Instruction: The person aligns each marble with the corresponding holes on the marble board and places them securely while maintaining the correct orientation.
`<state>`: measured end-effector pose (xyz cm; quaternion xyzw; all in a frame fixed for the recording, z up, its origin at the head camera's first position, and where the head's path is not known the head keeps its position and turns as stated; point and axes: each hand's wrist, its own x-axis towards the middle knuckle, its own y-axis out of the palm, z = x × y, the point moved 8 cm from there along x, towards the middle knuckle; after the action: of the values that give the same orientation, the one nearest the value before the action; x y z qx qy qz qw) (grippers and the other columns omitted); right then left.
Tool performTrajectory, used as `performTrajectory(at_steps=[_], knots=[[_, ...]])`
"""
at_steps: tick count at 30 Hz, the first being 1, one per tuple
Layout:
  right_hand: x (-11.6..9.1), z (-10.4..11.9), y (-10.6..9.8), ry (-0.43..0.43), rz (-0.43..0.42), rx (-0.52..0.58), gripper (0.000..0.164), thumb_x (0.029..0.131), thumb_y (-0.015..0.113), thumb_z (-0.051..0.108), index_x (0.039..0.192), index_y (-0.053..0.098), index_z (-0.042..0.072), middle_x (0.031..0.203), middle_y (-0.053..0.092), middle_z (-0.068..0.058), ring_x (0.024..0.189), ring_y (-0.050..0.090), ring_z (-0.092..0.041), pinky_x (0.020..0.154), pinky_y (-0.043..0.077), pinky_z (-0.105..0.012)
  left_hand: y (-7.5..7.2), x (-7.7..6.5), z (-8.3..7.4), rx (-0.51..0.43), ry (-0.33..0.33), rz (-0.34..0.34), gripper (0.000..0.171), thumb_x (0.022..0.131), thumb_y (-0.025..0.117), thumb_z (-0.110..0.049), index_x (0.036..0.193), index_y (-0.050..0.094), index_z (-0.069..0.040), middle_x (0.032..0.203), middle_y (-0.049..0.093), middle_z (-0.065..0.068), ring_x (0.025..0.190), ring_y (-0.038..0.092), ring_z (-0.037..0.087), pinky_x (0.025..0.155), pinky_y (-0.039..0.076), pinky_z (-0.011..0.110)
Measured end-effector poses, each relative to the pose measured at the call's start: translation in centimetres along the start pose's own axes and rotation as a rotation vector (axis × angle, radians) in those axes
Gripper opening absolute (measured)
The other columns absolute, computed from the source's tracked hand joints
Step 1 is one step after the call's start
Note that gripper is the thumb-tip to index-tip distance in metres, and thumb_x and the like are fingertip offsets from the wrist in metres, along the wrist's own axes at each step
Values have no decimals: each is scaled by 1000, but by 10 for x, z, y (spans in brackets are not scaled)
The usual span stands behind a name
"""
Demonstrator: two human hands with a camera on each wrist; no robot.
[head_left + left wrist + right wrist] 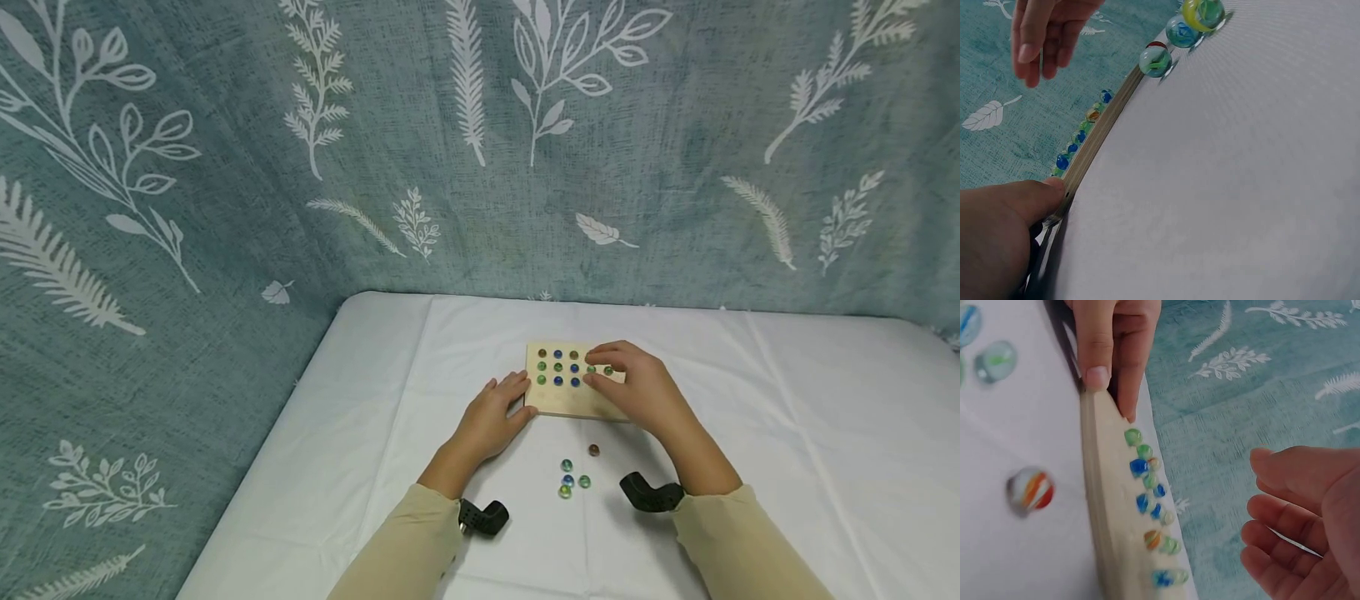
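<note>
And here's the board point(558, 405), just right of centre in the head view, marbles point(558, 367) sitting in rows across it, and the danger is plain: one careless brush from the right hand point(643, 390) could flick a few out of place! A shove at the corner might do it too, since a tilt or jolt could set them rolling. Watch the loose marbles point(584, 482), lower centre of the frame; a low forearm or a tug on the cloth point(420, 392) could scatter them.

Now the poses! The right hand reaches in from the lower right, fingers gently bent, thumb and fingertips well apart over the board's right half, no marble pinched between them. On the other side, the left hand point(491, 418) is clamped on the board's lower-left corner, thumb against the lower edge, fingers along the left side.
</note>
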<state>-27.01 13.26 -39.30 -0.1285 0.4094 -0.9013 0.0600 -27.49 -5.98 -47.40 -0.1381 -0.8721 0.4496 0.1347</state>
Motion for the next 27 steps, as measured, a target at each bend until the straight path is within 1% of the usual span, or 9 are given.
performTrajectory(at_steps=[6, 9, 12, 16, 20, 24, 27], knots=[[-13, -25, -7, 34, -35, 35, 28, 92, 70, 21, 115, 71, 5, 120, 66, -11, 105, 63, -32, 87, 58, -46, -1, 4, -3, -3, -1, -8, 56, 98, 60, -35, 147, 48, -11, 156, 40, -1, 146, 33, 14, 125, 19, 35], [-17, -39, -7, 69, -28, 46, 28, 92, 70, 22, 114, 72, 6, 115, 67, -9, 99, 64, -26, 83, 58, -40, -1, 6, -4, -5, -7, -10, 56, 98, 60, -35, 147, 47, -11, 156, 40, -1, 146, 33, 14, 126, 19, 35], [-19, -48, -7, 101, -3, 64, 29, 91, 71, 23, 115, 73, 7, 111, 68, -8, 95, 64, -23, 80, 57, -36, 0, 7, -5, -10, -17, -6, 56, 98, 60, -35, 147, 47, -12, 156, 40, -2, 146, 33, 14, 126, 19, 35], [-19, -56, -7, 128, 52, 81, 31, 90, 72, 25, 116, 72, 7, 104, 70, -7, 90, 62, -20, 75, 53, -31, 2, 9, -5, -19, -29, -5, 56, 98, 60, -35, 147, 48, -12, 156, 40, -2, 146, 33, 13, 126, 18, 35], [-18, -61, -3, 148, 135, 109, 33, 90, 73, 29, 115, 72, 7, 99, 71, -6, 86, 60, -17, 70, 52, -28, 3, 10, -5, -22, -40, -16, 55, 98, 61, -35, 147, 48, -12, 156, 40, -3, 146, 33, 13, 126, 19, 34], [-18, -64, 5, 145, 228, 155, 32, 88, 74, 27, 112, 73, 5, 94, 70, -4, 82, 60, -15, 66, 54, -26, 5, 13, -5, -24, -64, -21, 56, 98, 61, -36, 147, 48, -12, 156, 39, -5, 146, 32, 11, 126, 18, 33], [-18, -63, 14, 119, 289, 178, 29, 87, 75, 25, 108, 74, 5, 90, 69, -2, 80, 59, -15, 65, 53, -24, 6, 14, -4, -20, -74, -22, 56, 98, 61, -36, 147, 48, -13, 156, 39, -6, 146, 32, 10, 126, 18, 33]])
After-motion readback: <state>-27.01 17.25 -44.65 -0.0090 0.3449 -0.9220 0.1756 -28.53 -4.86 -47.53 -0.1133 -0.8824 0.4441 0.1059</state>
